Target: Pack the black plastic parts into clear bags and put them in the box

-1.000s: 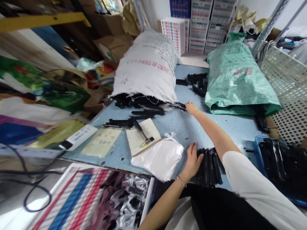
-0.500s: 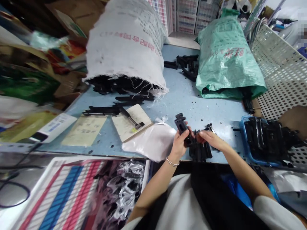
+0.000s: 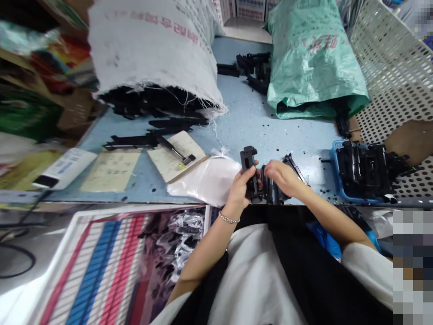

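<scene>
My left hand point(image 3: 241, 186) is closed around a long black slotted part point(image 3: 249, 158), held upright with its wide end on top. Just to its right, my right hand point(image 3: 282, 177) has its fingers bent and close together over more black parts point(image 3: 272, 192) at the table's front edge. What its fingertips hold, if anything, is hidden. Beside that hand lies a thin black and silver part point(image 3: 295, 167). A white plastic bag point(image 3: 209, 180) rests on the table left of my left hand.
A white woven sack point(image 3: 155, 49) and a green sack point(image 3: 314, 58) lie with open mouths facing me, black parts inside. A blue basket point(image 3: 334, 167) of black parts stands right. A small brush-like tool point(image 3: 182, 155) lies on a notepad point(image 3: 169, 167). Below sits a striped crate point(image 3: 91, 266).
The view has tilted down and shifted. The slotted part now stands more upright in my left hand. My right hand has lifted slightly, with its fingers more bent.
</scene>
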A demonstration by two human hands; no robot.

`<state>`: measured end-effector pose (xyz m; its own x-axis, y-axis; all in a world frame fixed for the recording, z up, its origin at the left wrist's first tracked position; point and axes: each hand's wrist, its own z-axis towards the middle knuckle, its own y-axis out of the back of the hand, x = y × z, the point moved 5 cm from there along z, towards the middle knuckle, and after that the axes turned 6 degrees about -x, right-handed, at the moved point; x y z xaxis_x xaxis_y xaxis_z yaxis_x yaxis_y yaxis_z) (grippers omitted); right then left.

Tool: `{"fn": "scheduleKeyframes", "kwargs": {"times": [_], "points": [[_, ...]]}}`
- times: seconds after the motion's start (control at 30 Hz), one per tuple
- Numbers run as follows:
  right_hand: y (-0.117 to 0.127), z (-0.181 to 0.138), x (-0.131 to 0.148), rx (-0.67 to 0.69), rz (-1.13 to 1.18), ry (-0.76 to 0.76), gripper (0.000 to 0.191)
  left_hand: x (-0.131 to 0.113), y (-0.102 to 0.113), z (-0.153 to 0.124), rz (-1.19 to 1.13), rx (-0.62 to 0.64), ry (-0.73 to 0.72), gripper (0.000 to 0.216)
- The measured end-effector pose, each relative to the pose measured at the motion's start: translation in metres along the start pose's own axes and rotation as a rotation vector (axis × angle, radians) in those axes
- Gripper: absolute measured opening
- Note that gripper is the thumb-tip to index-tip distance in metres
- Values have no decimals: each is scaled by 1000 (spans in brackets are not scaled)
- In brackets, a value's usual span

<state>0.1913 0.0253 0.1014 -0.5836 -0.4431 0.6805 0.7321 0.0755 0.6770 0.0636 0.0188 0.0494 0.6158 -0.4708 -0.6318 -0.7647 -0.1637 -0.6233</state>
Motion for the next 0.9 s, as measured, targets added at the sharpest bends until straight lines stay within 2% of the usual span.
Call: {"fn": "scheduleKeyframes", "kwargs": {"times": [0.1,0.17,0.23,0.33,0.43,0.5,0.6,0.67,0.73,0.77,0.83,0.9], "points": [[-14,-30,23,14,-290,277,42,-2,0,-3,20,8,22,55],[-24,-45,31,-27,-378,358,39,3,1,-5,101,-21,-32,52],[-32,-54,29,-56,-365,313,39,6,7,-5,183,-75,-187,51],[-43,-57,14,-16,-357,132,40,14,21,7,400,-111,-434,50],[-50,-58,-5,78,-478,74,39,31,41,26,844,-168,-537,50],[-47,-58,-19,71,-556,57,35,42,50,33,1094,-193,-590,55],[-36,-59,-41,19,-591,4,35,43,49,34,1318,-107,-694,56],[-29,-61,-55,11,-571,-27,35,21,42,42,1399,-29,-767,54],[-22,-64,-64,-10,-512,-35,32,-27,39,61,1446,-28,-846,49],[-18,-65,-66,-33,-474,-32,31,-59,41,76,1474,-68,-881,47],[-10,-67,-65,-88,-396,-20,29,-131,55,110,1562,-235,-887,48],[-4,-71,-62,-144,-347,-17,26,-193,78,141,1696,-406,-762,49]]}}
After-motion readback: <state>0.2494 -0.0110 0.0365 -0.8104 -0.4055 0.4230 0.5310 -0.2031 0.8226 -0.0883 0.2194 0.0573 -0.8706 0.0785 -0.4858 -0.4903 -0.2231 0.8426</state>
